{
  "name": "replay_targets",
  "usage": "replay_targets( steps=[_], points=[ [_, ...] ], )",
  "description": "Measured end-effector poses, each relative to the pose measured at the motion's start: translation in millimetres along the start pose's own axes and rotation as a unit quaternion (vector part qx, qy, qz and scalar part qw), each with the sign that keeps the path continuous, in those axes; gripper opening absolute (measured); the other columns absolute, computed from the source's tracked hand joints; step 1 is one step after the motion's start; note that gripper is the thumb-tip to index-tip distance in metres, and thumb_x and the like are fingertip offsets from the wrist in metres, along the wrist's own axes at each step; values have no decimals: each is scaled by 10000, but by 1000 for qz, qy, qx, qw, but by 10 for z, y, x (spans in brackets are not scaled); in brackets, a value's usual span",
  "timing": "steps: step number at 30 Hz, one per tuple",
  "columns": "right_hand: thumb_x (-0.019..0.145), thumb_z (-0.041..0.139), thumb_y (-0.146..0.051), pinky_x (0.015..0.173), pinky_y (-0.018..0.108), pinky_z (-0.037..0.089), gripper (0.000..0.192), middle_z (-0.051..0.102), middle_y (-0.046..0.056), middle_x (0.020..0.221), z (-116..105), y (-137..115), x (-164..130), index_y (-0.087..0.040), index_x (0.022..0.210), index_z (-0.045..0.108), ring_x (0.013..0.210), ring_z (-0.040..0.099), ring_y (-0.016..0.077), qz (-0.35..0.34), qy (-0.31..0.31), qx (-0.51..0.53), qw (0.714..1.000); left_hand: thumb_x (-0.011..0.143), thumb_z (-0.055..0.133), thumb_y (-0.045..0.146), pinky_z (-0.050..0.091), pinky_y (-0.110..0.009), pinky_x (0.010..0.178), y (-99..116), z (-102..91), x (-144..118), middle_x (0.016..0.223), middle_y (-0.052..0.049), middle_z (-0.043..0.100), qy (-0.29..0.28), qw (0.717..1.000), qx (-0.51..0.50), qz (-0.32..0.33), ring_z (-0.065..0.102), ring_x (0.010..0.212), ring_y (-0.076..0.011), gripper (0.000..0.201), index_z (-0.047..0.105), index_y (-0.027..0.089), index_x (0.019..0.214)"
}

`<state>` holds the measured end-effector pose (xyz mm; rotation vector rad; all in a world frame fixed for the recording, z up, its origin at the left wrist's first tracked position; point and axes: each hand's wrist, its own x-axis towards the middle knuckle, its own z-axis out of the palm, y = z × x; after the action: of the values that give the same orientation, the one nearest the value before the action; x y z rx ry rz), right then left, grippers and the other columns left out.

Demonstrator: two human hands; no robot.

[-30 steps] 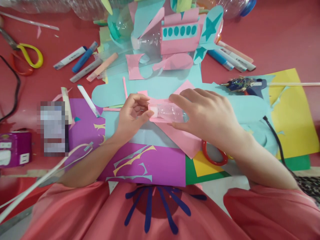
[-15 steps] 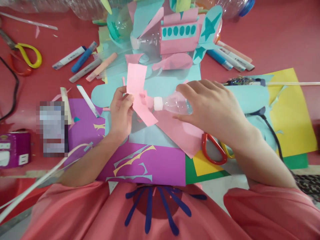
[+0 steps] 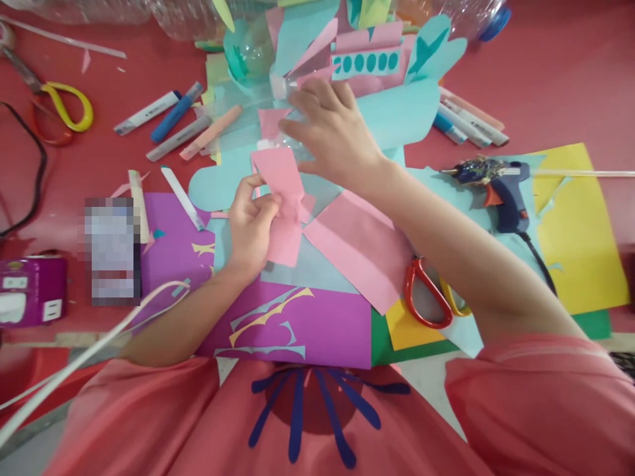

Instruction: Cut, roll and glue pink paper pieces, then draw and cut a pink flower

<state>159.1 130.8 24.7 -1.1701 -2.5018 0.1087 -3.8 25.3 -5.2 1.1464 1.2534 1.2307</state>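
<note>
My left hand (image 3: 254, 221) pinches a folded pink paper strip (image 3: 282, 198) between thumb and fingers. Beyond it, my right hand (image 3: 337, 129) reaches across with its fingers bent around a small clear plastic bottle (image 3: 292, 143). That bottle lies on its side, its white cap pointing left, and its rear is hidden under the hand. Just past my right fingers is a pink-and-clear bottle model (image 3: 367, 63) with teal dots. A light-blue paper sheet (image 3: 407, 112) curls up beside my right wrist. A larger pink sheet (image 3: 360, 241) lies below my forearm.
At right, a glue gun (image 3: 510, 188) rests over blue and yellow paper. Red-and-yellow scissors (image 3: 426, 294) lie by my right forearm; another pair of scissors (image 3: 67, 109) is at far left. Markers (image 3: 176, 116) lie on both sides. A phone (image 3: 112, 254) sits near my left arm.
My right hand has moved up and left with the small bottle, away from the pink strip. The strip has turned in my left hand. The light-blue sheet has curled up.
</note>
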Motion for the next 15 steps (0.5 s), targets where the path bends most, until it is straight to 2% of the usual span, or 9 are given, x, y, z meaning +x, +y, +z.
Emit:
replay_targets(
  steps=[2, 4, 6, 8, 10, 13, 15],
  points=[
    [766, 717, -219, 1102, 473, 397, 261, 632, -10, 1301, 61, 64, 93, -330, 959, 580, 1302, 509, 267, -20, 19, 28, 999, 828, 625, 286, 293, -203, 425, -6, -2, -39, 503, 124, 429, -33, 997, 28, 60, 385, 386, -66, 225, 450, 270, 969],
    [807, 683, -278, 1117, 489, 385, 204, 624, -2, 1331, 67, 99, 134, -332, 974, 578, 1322, 503, 266, -30, 10, 38, 999, 859, 603, 272, 255, -195, 415, -11, -4, -83, 483, 139, 340, -76, 988, 63, 117, 296, 364, -52, 194, 438, 269, 962],
    [899, 561, -287, 1126, 500, 373, 96, 602, 16, 1371, 41, 95, 111, -312, 990, 577, 1356, 477, 251, -29, 9, 36, 999, 888, 564, 273, 271, -190, 430, -15, -8, -128, 504, 127, 365, -127, 970, 132, 160, 321, 385, -47, 113, 470, 253, 947],
    [948, 420, -183, 1126, 474, 369, 201, 584, 18, 1398, 14, 65, 23, -299, 1003, 575, 1369, 460, 209, -15, 24, 33, 999, 901, 510, 263, 309, -191, 464, -12, -10, -169, 555, 98, 471, -169, 942, 221, 188, 399, 436, -50, 89, 525, 231, 983],
    [933, 365, -89, 1123, 440, 369, 307, 584, 17, 1392, -3, 26, -126, -292, 1028, 574, 1349, 466, 178, -1, 32, 37, 999, 904, 460, 245, 321, -194, 485, 6, -4, -203, 584, 84, 529, -197, 916, 296, 184, 433, 460, -58, 210, 544, 213, 1094],
    [917, 362, -62, 1109, 428, 382, 338, 609, 43, 1338, -40, -37, -447, -264, 1077, 580, 1277, 508, 172, 7, 42, 56, 998, 892, 440, 225, 304, -199, 482, 47, 20, -228, 512, 113, 468, -231, 889, 372, 131, 392, 415, -75, 371, 478, 179, 1259],
    [923, 365, -75, 1079, 417, 419, 324, 631, 61, 1307, -110, -77, -713, -257, 1066, 592, 1250, 528, 174, 17, 78, 70, 994, 878, 439, 207, 296, -203, 487, 67, 36, -228, 483, 124, 427, -252, 866, 418, 110, 373, 398, -83, 422, 460, 173, 1298]
  ],
)
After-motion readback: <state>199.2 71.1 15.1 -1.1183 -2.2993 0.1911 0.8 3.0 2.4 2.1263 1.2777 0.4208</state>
